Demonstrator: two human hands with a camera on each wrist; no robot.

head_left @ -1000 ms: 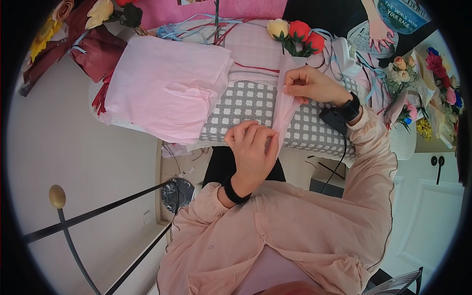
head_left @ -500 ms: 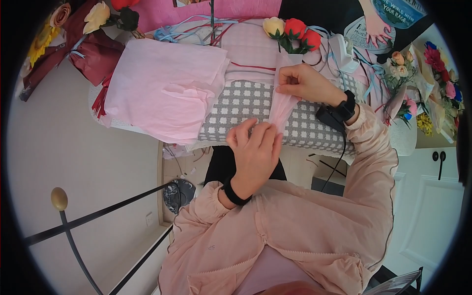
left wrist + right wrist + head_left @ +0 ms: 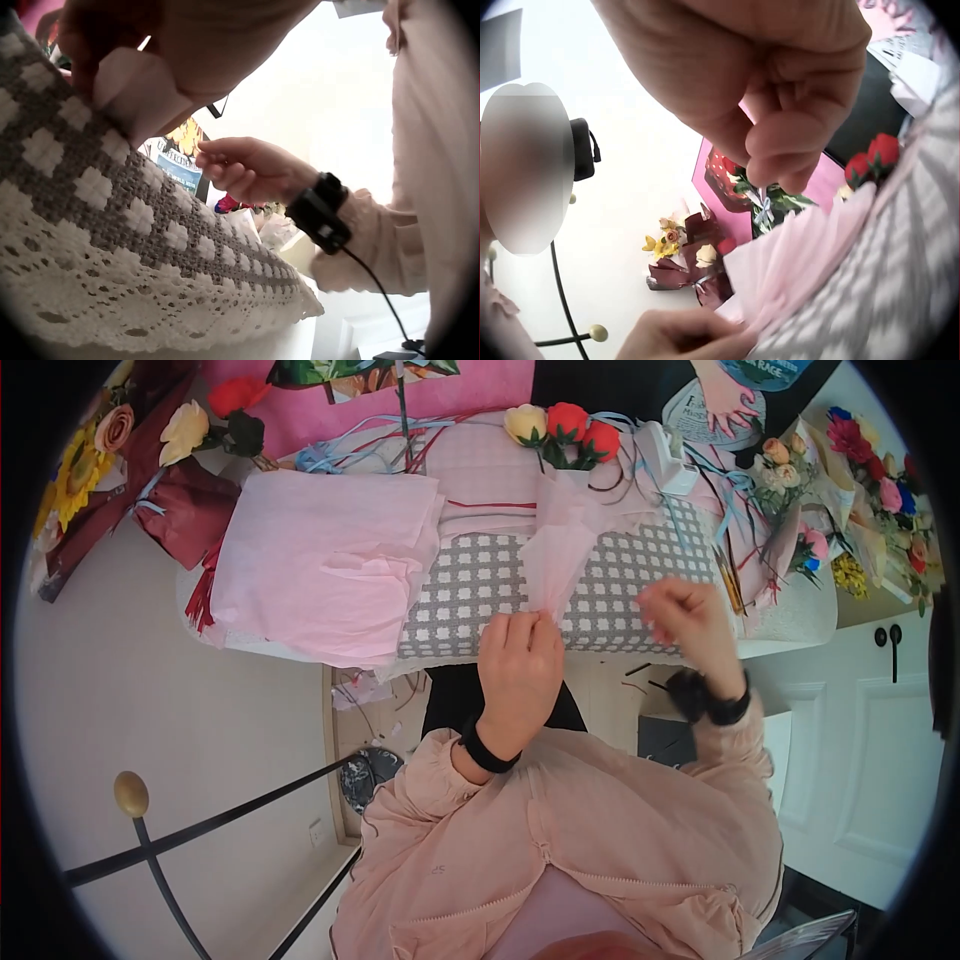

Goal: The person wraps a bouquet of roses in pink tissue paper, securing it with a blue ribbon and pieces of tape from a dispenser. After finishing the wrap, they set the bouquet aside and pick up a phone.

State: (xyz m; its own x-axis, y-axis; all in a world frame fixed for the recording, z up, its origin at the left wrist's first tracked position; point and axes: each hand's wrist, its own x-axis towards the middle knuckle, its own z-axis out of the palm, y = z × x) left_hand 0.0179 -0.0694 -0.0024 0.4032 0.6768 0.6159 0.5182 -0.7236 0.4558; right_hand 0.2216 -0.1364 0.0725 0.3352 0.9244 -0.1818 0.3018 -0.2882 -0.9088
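A sheet of thin pink paper [image 3: 560,550], gathered narrow at its near end, wraps the stems of a cream rose [image 3: 525,424] and two red roses [image 3: 567,422] on the grey-and-white checked cloth. My left hand [image 3: 520,675] pinches the gathered end near the table's front edge; the right wrist view shows its fingers and thumb at the paper's folds. Off to the right and apart from the paper, my right hand [image 3: 695,625] is in the air, blurred, its fingers loosely curled around nothing. A pile of pink paper sheets [image 3: 310,560] lies left of the wrap.
Blue and red ribbons [image 3: 340,450] lie along the back. A white box-shaped item [image 3: 668,460] stands right of the roses, and slim tools [image 3: 730,575] lie near the right edge. Wrapped bouquets flank both sides, including one in dark red paper [image 3: 185,510].
My right hand has let go of the pink paper and moved right and toward my body. The paper now spreads wider below the roses. The left hand stays at its gathered end.
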